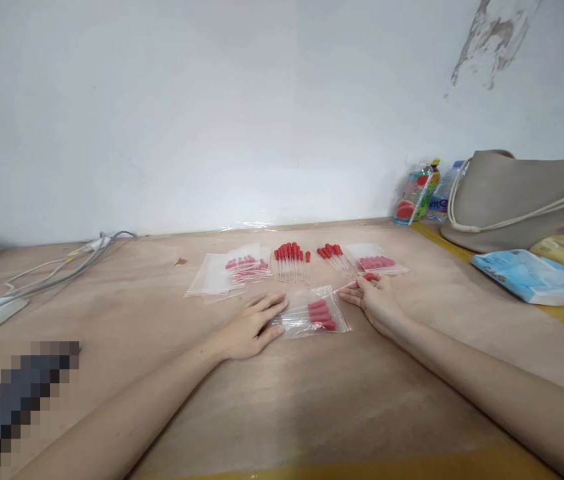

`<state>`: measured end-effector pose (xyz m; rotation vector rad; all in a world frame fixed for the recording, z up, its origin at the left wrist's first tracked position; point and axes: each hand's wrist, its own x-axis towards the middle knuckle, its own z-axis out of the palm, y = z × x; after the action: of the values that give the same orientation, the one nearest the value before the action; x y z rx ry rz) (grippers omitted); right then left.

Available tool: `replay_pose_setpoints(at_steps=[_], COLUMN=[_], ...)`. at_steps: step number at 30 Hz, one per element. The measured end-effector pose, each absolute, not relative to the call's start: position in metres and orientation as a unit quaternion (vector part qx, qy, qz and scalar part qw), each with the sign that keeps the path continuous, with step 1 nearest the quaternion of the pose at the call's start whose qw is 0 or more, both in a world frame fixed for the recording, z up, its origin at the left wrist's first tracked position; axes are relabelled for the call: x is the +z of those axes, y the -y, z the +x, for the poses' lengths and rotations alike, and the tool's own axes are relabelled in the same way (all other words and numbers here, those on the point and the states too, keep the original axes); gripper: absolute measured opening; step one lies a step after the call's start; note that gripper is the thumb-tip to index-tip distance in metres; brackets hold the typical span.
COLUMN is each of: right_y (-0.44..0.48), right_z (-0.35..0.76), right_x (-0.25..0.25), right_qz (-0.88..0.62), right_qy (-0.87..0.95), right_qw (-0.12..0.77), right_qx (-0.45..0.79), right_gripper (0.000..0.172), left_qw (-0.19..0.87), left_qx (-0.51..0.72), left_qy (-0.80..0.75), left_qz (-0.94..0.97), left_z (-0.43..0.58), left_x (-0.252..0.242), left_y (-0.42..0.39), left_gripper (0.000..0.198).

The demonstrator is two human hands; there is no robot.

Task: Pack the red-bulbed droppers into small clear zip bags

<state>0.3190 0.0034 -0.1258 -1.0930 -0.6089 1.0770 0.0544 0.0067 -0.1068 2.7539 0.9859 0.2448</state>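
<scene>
A small clear plastic bag [315, 317] with several red-bulbed droppers inside lies on the wooden table [282, 413] between my hands. My left hand [255, 327] rests flat on the bag's left edge, fingers stretched out. My right hand [375, 300] is at the bag's right end, its fingers pinched on one red-bulbed dropper [362, 280] near the bag's mouth. Behind them lie two loose rows of droppers [291, 259] [335, 257].
A filled bag [376, 262] lies at the back right, and filled and empty bags [232, 272] at the back left. Cables [62, 267] run along the left. A beige tote [522, 200], bottles [419, 190] and a blue tissue pack [535, 275] stand right.
</scene>
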Motion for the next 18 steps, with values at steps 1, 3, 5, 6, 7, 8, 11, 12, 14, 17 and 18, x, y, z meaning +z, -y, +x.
replay_pose_setpoints(at_steps=[1,3,5,6,7,8,11,12,14,17,18], right_y=[-0.002,0.001,0.003,0.003,0.004,0.004,0.003,0.003,0.003,0.002,0.002], right_z=[0.318,0.314,0.31,0.309,0.309,0.309,0.314,0.316,0.319,0.323,0.324], right_x=[-0.125,-0.124,-0.123,-0.122,-0.121,-0.12,-0.118,-0.118,-0.118,-0.12,-0.12], right_qz=[-0.486,-0.479,-0.476,-0.477,-0.48,-0.484,-0.497,-0.499,-0.501,-0.501,-0.499], right_qy=[0.265,0.263,0.274,0.282,0.289,0.294,0.3,0.303,0.313,0.355,0.38], right_qw=[0.679,0.675,0.66,0.65,0.64,0.629,0.595,0.583,0.562,0.534,0.523], right_qx=[0.481,0.495,0.512,0.519,0.526,0.532,0.556,0.565,0.579,0.581,0.576], right_gripper=[0.026,0.027,0.026,0.025,0.024,0.024,0.022,0.022,0.022,0.024,0.025], left_qw=[0.102,0.1,0.099,0.097,0.096,0.094,0.093,0.093,0.092,0.094,0.096], left_qx=[0.083,0.082,0.083,0.083,0.083,0.083,0.084,0.086,0.087,0.087,0.089], left_qy=[-0.334,-0.334,-0.332,-0.332,-0.334,-0.335,-0.334,-0.332,-0.33,-0.331,-0.331], left_qz=[0.933,0.934,0.934,0.934,0.934,0.934,0.934,0.935,0.935,0.935,0.935], left_z=[0.054,0.054,0.055,0.055,0.055,0.055,0.055,0.055,0.055,0.055,0.056], left_x=[-0.107,-0.106,-0.106,-0.106,-0.106,-0.106,-0.107,-0.107,-0.107,-0.106,-0.106], left_y=[-0.007,-0.006,-0.006,-0.006,-0.006,-0.006,-0.007,-0.007,-0.007,-0.006,-0.006], left_gripper=[0.05,0.05,0.05,0.05,0.05,0.05,0.05,0.05,0.05,0.05,0.049])
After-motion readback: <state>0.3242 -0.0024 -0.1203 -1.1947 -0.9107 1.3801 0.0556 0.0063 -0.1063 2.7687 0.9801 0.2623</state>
